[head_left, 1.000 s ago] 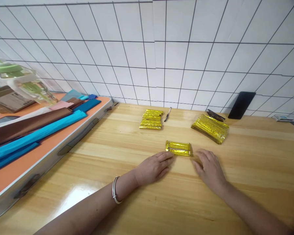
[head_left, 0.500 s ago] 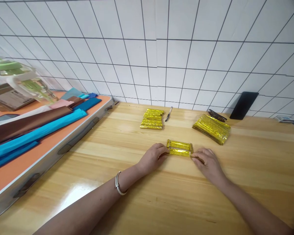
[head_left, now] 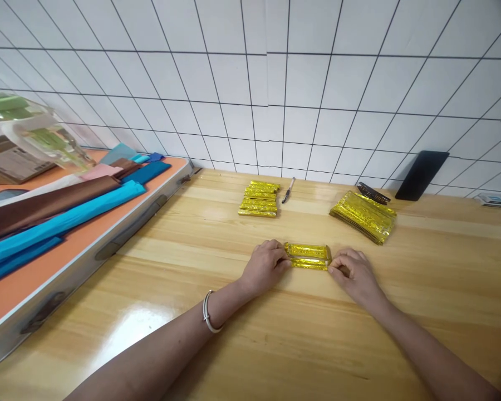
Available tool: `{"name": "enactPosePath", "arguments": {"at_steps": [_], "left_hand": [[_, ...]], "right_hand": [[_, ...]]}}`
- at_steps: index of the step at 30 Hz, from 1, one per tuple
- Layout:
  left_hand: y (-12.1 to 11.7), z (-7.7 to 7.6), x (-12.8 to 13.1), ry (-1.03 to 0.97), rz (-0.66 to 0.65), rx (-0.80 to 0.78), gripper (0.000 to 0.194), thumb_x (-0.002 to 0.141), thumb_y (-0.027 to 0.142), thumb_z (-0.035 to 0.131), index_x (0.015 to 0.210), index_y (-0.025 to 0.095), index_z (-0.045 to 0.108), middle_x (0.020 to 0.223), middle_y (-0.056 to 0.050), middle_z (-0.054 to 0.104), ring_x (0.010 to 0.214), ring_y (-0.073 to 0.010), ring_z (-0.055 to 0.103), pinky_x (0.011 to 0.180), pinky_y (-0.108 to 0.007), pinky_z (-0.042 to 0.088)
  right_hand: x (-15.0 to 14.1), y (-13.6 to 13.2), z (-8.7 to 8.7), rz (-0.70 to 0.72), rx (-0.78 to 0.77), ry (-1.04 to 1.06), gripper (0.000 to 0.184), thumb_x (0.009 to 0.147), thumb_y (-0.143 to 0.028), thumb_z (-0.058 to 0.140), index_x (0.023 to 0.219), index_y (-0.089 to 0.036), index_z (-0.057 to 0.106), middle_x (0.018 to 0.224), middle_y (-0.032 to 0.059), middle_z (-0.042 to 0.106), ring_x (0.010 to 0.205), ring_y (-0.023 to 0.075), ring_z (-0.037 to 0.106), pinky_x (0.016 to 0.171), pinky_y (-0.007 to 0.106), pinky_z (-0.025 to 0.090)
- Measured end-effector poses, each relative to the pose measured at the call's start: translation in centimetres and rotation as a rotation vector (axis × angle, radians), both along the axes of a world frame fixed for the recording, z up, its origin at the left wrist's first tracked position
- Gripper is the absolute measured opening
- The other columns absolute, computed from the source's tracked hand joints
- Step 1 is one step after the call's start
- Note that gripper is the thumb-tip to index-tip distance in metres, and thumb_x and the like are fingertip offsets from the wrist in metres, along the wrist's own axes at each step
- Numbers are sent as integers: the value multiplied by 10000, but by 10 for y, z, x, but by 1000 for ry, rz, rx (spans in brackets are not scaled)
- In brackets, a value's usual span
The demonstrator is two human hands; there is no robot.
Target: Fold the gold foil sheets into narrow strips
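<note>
A small sheet of gold foil paper (head_left: 309, 252), with raised folded edges, lies on the wooden table between my hands. My left hand (head_left: 267, 266) pinches its left end, fingertips closed on the near corner. At the right end, my right hand (head_left: 353, 274) grips the near corner between thumb and fingers. The near side of the foil is folded over in a narrow strip. Farther back lie several folded gold foil pieces (head_left: 259, 199) in an overlapping row. To the right is a stack of gold foil sheets (head_left: 364, 216).
A pen (head_left: 288, 190) lies beside the folded pieces. Behind the stack are a dark hair clip (head_left: 373, 193) and a black phone (head_left: 421, 175) leaning on the tiled wall. An orange-topped case (head_left: 158, 181) at left carries rolled coloured paper (head_left: 87, 214), a box (head_left: 14, 161) and a green-lidded bottle (head_left: 37, 128).
The near flap of the gold foil paper has been folded further and now looks narrower. Both hands keep hold of its ends. The view has shifted slightly.
</note>
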State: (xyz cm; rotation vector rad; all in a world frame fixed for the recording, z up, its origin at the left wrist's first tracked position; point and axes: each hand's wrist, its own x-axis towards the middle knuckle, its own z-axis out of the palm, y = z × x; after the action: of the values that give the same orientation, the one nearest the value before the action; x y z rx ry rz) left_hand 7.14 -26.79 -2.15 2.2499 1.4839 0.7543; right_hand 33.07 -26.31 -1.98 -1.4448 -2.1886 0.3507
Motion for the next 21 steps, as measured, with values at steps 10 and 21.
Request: {"name": "enactPosePath", "arguments": {"at_steps": [10, 21], "left_hand": [[3, -2, 6, 42, 104, -32, 92, 722, 233, 613, 650, 184, 582, 851, -32, 556, 852, -184, 507, 770, -312, 399], [8, 2, 2, 33, 75, -68, 104, 689, 226, 646, 704, 195, 548, 773, -5, 553, 765, -171, 512, 684, -284, 392]], "right_hand": [[-3, 11, 4, 22, -67, -38, 111, 710, -256, 598, 606, -218, 603, 764, 13, 604, 755, 179, 521, 730, 325, 364], [7, 21, 2, 74, -80, -19, 79, 697, -292, 615, 658, -230, 585, 783, -1, 615, 753, 180, 545, 741, 333, 387]]}}
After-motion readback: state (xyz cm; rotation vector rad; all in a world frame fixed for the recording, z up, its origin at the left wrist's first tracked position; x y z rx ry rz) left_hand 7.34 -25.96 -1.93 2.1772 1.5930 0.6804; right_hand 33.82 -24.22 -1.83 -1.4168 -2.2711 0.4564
